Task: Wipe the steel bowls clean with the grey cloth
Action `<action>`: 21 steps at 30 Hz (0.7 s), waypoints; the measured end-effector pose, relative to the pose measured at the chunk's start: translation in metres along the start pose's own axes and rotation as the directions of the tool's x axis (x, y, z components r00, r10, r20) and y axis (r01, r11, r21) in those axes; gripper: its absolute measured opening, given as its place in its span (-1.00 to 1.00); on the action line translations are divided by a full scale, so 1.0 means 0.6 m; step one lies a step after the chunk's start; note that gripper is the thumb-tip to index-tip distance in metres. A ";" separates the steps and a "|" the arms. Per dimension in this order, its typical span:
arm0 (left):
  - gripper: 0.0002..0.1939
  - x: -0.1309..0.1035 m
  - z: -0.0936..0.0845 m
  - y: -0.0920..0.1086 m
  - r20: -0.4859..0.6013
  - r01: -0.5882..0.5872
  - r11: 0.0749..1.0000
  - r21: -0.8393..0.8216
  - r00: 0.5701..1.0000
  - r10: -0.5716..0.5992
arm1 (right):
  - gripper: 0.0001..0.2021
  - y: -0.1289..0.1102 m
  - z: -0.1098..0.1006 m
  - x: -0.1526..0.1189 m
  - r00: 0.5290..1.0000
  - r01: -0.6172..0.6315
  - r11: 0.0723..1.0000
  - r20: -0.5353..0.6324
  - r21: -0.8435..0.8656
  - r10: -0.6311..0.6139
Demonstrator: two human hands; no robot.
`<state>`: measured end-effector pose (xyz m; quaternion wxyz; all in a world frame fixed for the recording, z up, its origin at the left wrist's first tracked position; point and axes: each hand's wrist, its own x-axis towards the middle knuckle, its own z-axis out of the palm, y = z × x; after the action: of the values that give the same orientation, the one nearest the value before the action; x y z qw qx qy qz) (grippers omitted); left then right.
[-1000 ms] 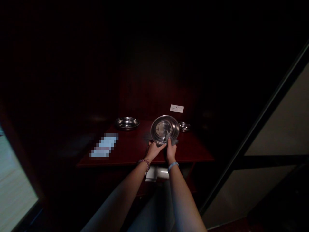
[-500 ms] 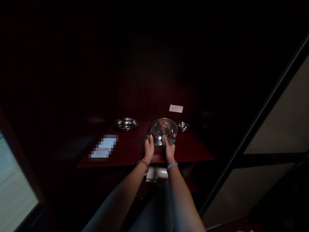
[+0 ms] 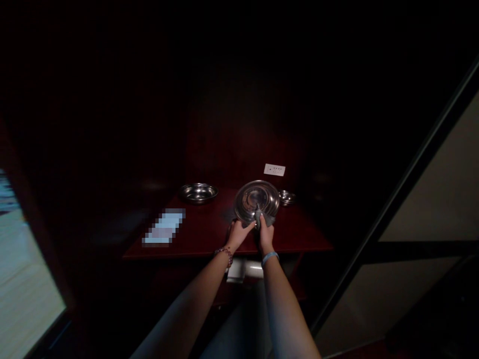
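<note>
A round shiny metal lid or dish (image 3: 256, 195) is held tilted above the dark red shelf, its broad face toward me. My left hand (image 3: 239, 233) grips its lower left edge, thumb pointing right to the cloth. At the lower right edge my right hand (image 3: 266, 233) is closed on a grey cloth (image 3: 268, 220) pressed against the metal. Left of it an oval metal dish (image 3: 199, 192) rests on the shelf. Small metal bowls (image 3: 287, 197) stand just right of the held piece, partly hidden by it.
The dark red shelf (image 3: 209, 244) bears a blurred pale sheet (image 3: 164, 227) at its left. A white socket plate (image 3: 274, 170) is on the back wall. Below the shelf sits a white object (image 3: 236, 270). A dark-framed panel (image 3: 422, 199) slants at the right.
The held metal piece has turned in my hands and shifted slightly right. My left thumb has swung from pointing up to pointing right, onto the cloth.
</note>
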<state>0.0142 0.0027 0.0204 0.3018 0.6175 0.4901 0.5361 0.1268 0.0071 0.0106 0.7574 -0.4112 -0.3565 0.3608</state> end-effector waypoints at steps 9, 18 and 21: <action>-0.64 0.001 0.004 -0.007 -0.021 -0.003 0.998 0.062 1.000 0.004 | -0.47 0.012 -0.001 0.007 0.999 -0.019 1.000 0.042 0.015 0.019; -0.49 0.012 -0.008 -0.001 -0.463 -0.086 0.913 -0.399 0.878 -0.119 | -0.46 0.003 0.007 0.000 0.997 0.079 0.997 0.018 -0.001 -0.079; -0.49 0.008 -0.008 0.003 -0.367 -0.080 0.882 -0.464 0.924 -0.109 | -0.45 0.004 0.003 0.002 0.996 0.081 0.997 -0.019 -0.020 -0.082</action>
<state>0.0099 0.0059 0.0248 0.3453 0.4051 0.3992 0.7465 0.1253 0.0098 0.0096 0.7709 -0.4072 -0.3689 0.3221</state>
